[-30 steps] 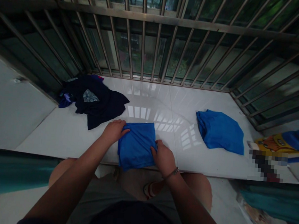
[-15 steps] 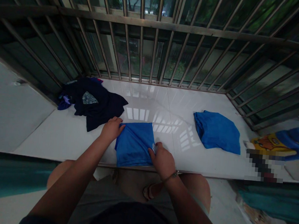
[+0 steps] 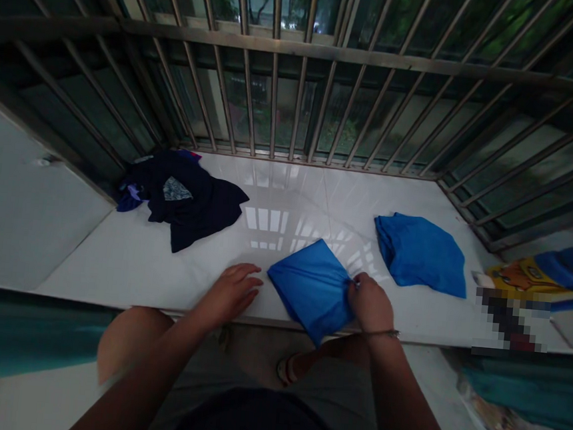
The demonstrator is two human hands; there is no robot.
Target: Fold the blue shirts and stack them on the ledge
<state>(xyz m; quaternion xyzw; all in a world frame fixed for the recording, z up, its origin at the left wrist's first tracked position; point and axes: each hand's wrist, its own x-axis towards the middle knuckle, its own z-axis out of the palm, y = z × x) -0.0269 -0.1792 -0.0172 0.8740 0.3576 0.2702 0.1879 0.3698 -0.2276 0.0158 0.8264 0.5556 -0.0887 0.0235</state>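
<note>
Where the white ledge meets the wall on the far left of the hands, a pale grey panel slopes away, and a teal strip of cloth hangs below the ledge's front edge. Beyond and to the left of the left hand, a crumpled dark navy garment lies on the glossy tiles, with a grey patch showing on it and a bit of purple cloth at its left edge. Left hand: flat on the bare ledge, palm down, fingers loosely spread, holding nothing, just left of the folded blue cloth and apart from it. Folded blue cloth: lies between the two hands, turned cornerwise, its near corner hanging over the front edge of the ledge. Right hand: closed in a pinch on the right edge of this cloth; a thin bracelet circles the wrist. Beyond and to the right of the right hand, a second blue cloth lies folded on the ledge, well apart from the first. Farther right, past the end of the ledge, a yellow and blue printed fabric is seen beside a blurred-out patch. Behind everything, a metal grille of upright bars and one horizontal rail closes the ledge on the far side and at both ends; greenery shows dimly through it. Bar reflections fall on the tiles beyond the hands. Below the ledge, the person's bare knees and a sandalled foot are visible.
</note>
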